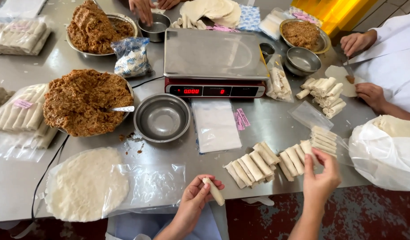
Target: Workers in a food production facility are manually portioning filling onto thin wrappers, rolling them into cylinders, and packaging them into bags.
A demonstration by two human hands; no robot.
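Note:
My left hand [194, 201] holds one pale rolled spring roll [213, 191] at the near edge of the steel table [267, 120]. My right hand [320, 175] pinches the end of a spring roll [308, 149] that sticks out of a clear plastic bag [325, 138] with more rolls inside. Between my hands lie two rows of finished rolls [258, 164]. A stack of round white wrappers [87, 184] lies on plastic at the near left. A bowl heaped with brown filling [82, 100], a spoon stuck in it, stands at the left.
An empty steel bowl [162, 118] and an electronic scale [215, 62] sit mid-table. A flat pile of clear bags [215, 125] lies before the scale. Other people's hands [369, 93] work at the right and far edge [142, 10]. A white bag [385, 153] bulges at right.

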